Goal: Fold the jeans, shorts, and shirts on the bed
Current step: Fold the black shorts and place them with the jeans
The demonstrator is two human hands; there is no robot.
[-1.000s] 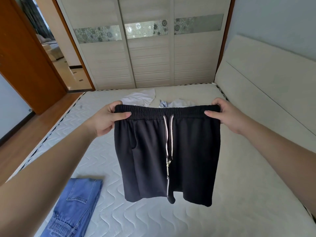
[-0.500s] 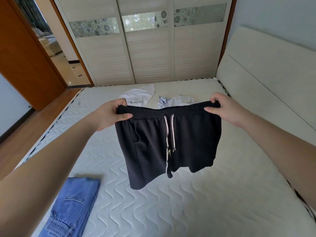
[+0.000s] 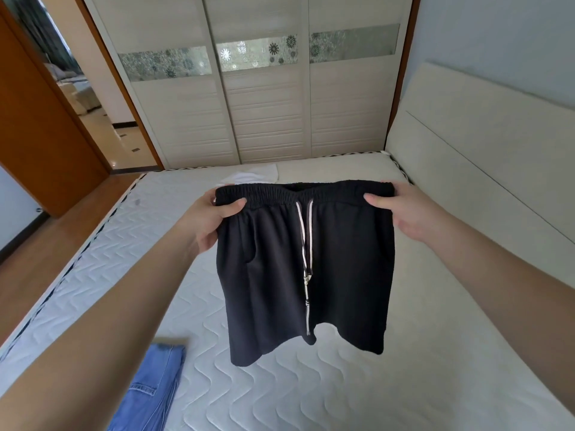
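Note:
Black shorts [image 3: 342,269] with a white drawstring hang in the air above the bed [image 3: 435,353], legs pointing down. My left hand [image 3: 208,219] pinches the left end of the elastic waistband, thumb on the front. At the right end of the waistband my right hand [image 3: 407,213] grips the same way. Blue jeans [image 3: 152,390] lie folded on the mattress at the lower left. A white shirt [image 3: 252,176] lies at the far side of the bed, mostly hidden behind the shorts.
A padded headboard [image 3: 482,169] lines the right side of the bed. Sliding wardrobe doors [image 3: 264,113] stand beyond the far edge. A wooden door [image 3: 40,141] and wooden floor [image 3: 46,253] are on the left.
The shorts swung out over the bed half a second ago and now hang straight down again. Both hands have lifted the waistband higher, hiding most of the shirts behind it.

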